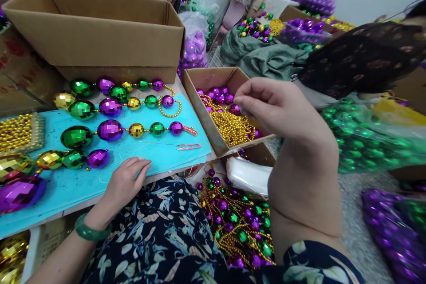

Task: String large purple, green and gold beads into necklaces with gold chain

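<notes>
two hands at work, own ones only. right hand [279,108] raised over small cardboard box [213,80], fingertips [244,106] pinched together, seemingly on a fine thread or bead; too small to tell which. gold bead chain [229,125] lies directly below and slightly left of that pinch, heaped in the box with loose purple beads [218,94] toward the far wall. long axis of the chain heap runs diagonally, far-left to near-right, along the box. right hand clearly nearer to it; left well apart.

left hand [124,182] flat, fingers spread and relaxed, palm down on turquoise mat [149,151] at the near edge, gripping nothing, apparently just beside a thin white thread, hard to make out. green bangle [91,230] on that wrist. pink thread snips [189,146] on the mat between the two hands, closer to left. finished strands of large faceted beads [109,129] laid in rows left-to-right beyond the left hand. big open carton [96,26] behind the mat. heap of mixed bead necklaces [236,222] down by the lap. another person's dark sleeve [362,55] at far right, not involved.
</notes>
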